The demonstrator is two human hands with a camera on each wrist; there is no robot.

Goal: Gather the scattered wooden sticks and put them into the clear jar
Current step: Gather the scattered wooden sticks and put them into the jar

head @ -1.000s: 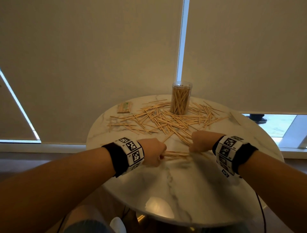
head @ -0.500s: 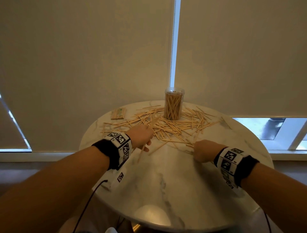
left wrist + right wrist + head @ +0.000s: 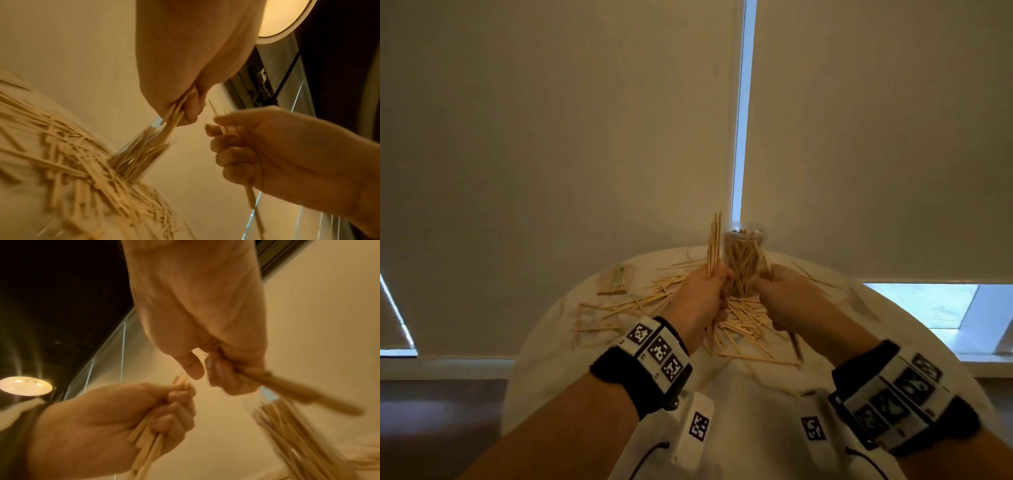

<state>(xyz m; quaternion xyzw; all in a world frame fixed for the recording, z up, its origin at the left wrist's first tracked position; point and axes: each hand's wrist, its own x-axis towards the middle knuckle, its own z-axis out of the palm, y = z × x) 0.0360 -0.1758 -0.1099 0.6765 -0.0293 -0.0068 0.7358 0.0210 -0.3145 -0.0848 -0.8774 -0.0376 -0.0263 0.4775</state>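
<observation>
Both hands [image 3: 700, 294] [image 3: 787, 296] grip sticks [image 3: 715, 240] beside part-filled clear jar [image 3: 743, 260].

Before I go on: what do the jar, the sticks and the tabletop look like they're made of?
Clear jar: transparent, glossy, glass or clear plastic; the sticks inside show through, and I cannot tell which.
Wooden sticks: pale, matte, thin and straight; they look like plain unfinished wood or bamboo.
Round table: white with faint grey veins, smooth with a soft sheen; marble or a marble-look surface.
</observation>
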